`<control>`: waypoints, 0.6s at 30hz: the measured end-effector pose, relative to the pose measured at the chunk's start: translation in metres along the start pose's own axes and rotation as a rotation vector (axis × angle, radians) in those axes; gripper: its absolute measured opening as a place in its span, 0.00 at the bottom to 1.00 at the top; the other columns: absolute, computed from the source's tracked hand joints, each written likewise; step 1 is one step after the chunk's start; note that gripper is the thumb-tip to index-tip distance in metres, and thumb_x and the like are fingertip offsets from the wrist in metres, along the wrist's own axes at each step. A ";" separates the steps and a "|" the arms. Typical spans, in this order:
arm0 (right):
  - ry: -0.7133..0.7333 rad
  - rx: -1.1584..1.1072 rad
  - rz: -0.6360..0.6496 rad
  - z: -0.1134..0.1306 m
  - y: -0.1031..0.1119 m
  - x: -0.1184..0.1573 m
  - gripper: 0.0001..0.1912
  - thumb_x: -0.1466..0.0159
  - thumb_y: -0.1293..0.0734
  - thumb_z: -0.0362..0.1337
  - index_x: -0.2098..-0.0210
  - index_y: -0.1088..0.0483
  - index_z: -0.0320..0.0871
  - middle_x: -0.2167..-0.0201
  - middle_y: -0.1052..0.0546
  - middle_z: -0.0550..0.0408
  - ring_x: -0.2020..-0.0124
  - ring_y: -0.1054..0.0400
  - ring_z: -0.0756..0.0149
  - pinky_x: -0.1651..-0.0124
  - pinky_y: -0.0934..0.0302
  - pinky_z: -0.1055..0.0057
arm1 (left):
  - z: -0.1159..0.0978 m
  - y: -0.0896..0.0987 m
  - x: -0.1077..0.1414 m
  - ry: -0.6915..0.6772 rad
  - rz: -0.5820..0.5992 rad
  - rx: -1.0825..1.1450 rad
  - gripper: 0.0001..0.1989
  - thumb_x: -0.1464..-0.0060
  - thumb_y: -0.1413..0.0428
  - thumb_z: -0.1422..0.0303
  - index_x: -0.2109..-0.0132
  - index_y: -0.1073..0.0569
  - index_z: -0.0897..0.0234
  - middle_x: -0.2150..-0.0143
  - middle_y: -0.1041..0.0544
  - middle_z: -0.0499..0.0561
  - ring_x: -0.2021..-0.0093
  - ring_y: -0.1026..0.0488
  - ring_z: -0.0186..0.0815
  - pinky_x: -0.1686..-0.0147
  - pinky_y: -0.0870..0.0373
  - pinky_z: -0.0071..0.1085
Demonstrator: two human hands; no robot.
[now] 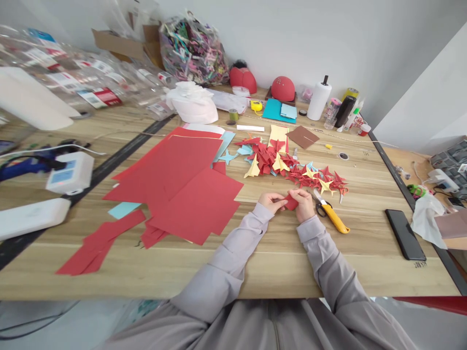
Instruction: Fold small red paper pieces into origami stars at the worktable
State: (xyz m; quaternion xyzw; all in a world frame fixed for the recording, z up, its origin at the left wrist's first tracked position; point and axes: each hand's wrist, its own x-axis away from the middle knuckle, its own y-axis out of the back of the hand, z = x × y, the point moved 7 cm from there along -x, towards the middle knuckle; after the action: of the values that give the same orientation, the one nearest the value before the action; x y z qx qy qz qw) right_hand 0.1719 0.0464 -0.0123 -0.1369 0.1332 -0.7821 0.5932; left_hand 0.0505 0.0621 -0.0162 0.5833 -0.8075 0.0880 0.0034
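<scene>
A small piece of red paper (291, 201) is held between my two hands above the wooden table. My left hand (273, 202) pinches its left side, and my right hand (303, 204) grips its right side with fingers and thumb. Just beyond my hands lies a pile of folded red stars (268, 156), with some yellow and light blue ones among them. Scissors with dark handles (321, 209) and a yellow utility knife (336, 218) rest right of my right hand. Large red paper sheets (197, 204) spread out to the left of my hands.
Red paper strips (100, 240) lie at the front left. A black phone (404, 235) is on the right. Along the back stand a white bottle (319, 99), a red pincushion (282, 89) and a bag of scraps (193, 51). Plastic bottles (105, 80) crowd the back left.
</scene>
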 end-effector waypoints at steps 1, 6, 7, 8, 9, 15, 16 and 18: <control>-0.003 -0.005 -0.002 0.000 0.000 0.000 0.09 0.56 0.27 0.38 0.84 0.30 0.43 0.81 0.29 0.60 0.77 0.39 0.73 0.73 0.45 0.73 | 0.000 -0.001 0.000 0.000 0.004 -0.003 0.11 0.68 0.35 0.65 0.76 0.24 0.69 0.85 0.28 0.49 0.84 0.33 0.29 0.81 0.36 0.26; -0.017 -0.021 -0.009 0.001 0.002 0.000 0.09 0.57 0.27 0.37 0.86 0.31 0.42 0.82 0.31 0.60 0.77 0.39 0.73 0.72 0.45 0.73 | 0.001 -0.003 0.001 0.004 0.018 -0.021 0.10 0.67 0.35 0.65 0.77 0.24 0.69 0.86 0.28 0.49 0.85 0.34 0.29 0.81 0.37 0.25; -0.019 -0.021 -0.012 0.001 0.002 0.000 0.10 0.57 0.27 0.37 0.86 0.31 0.42 0.82 0.31 0.60 0.77 0.40 0.73 0.72 0.45 0.73 | 0.001 -0.003 0.001 0.003 0.017 -0.020 0.10 0.67 0.35 0.65 0.77 0.24 0.68 0.86 0.28 0.49 0.85 0.34 0.29 0.81 0.37 0.25; -0.020 -0.021 -0.017 0.001 0.002 0.000 0.09 0.57 0.27 0.37 0.86 0.31 0.42 0.82 0.30 0.60 0.78 0.39 0.73 0.72 0.45 0.73 | 0.001 -0.003 0.001 0.001 0.013 -0.015 0.11 0.67 0.35 0.65 0.77 0.24 0.68 0.86 0.28 0.49 0.85 0.33 0.29 0.81 0.37 0.25; -0.022 -0.020 -0.024 0.001 0.002 0.000 0.10 0.57 0.27 0.38 0.85 0.31 0.42 0.81 0.30 0.60 0.78 0.39 0.72 0.72 0.45 0.72 | 0.001 -0.003 0.001 -0.002 0.008 -0.007 0.11 0.68 0.35 0.65 0.76 0.24 0.68 0.86 0.28 0.49 0.85 0.33 0.29 0.81 0.37 0.25; -0.100 -0.070 -0.064 -0.004 0.004 -0.001 0.15 0.53 0.28 0.48 0.81 0.30 0.42 0.81 0.27 0.58 0.80 0.38 0.72 0.74 0.43 0.71 | 0.003 0.000 -0.001 -0.015 -0.027 0.042 0.14 0.71 0.34 0.62 0.77 0.24 0.68 0.85 0.28 0.49 0.85 0.33 0.30 0.81 0.35 0.26; -0.102 -0.092 -0.063 -0.004 0.003 -0.002 0.16 0.54 0.28 0.49 0.81 0.30 0.42 0.81 0.27 0.59 0.80 0.38 0.71 0.73 0.43 0.71 | 0.004 0.001 -0.002 -0.018 -0.042 0.051 0.15 0.71 0.34 0.61 0.76 0.24 0.68 0.86 0.28 0.49 0.85 0.33 0.30 0.81 0.34 0.27; -0.092 -0.118 -0.038 -0.002 0.001 -0.001 0.16 0.54 0.28 0.49 0.79 0.29 0.42 0.81 0.27 0.58 0.79 0.36 0.70 0.72 0.41 0.70 | 0.005 0.005 -0.004 -0.033 -0.089 0.073 0.16 0.72 0.34 0.60 0.76 0.24 0.68 0.85 0.28 0.49 0.84 0.33 0.30 0.81 0.33 0.27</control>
State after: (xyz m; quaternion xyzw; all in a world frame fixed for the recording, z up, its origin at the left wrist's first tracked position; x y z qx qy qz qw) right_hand 0.1726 0.0475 -0.0147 -0.2099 0.1489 -0.7768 0.5747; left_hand 0.0474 0.0667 -0.0221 0.6196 -0.7771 0.1075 -0.0272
